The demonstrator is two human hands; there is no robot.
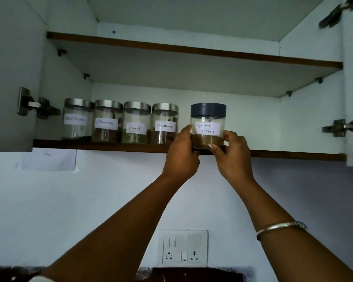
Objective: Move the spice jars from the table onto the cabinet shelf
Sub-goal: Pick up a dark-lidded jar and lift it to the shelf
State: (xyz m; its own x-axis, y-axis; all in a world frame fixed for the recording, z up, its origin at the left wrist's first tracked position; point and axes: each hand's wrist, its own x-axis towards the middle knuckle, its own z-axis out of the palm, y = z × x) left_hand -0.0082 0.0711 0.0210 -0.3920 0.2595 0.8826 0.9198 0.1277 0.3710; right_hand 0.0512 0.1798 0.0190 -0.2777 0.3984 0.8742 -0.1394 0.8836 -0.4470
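Observation:
A clear jar with a dark grey lid and a "Garam Masala" label (pixel 208 127) is held at the front edge of the lower cabinet shelf (pixel 102 147). My left hand (pixel 181 155) grips its left side and my right hand (pixel 231 155) grips its right side and base. Whether the jar's base rests on the shelf is hidden by my fingers. To its left, several steel-lidded glass spice jars stand in a row on the shelf, from the leftmost jar (pixel 76 119) to the "Cinnamon" jar (pixel 165 123), each with a white label.
The shelf right of the held jar is bare up to the cabinet's right wall (pixel 312 123). An upper shelf (pixel 192 64) hangs above. Open doors with metal hinges (pixel 37 106) flank both sides. Below are a paper note (pixel 49 159) and a wall socket (pixel 183 249).

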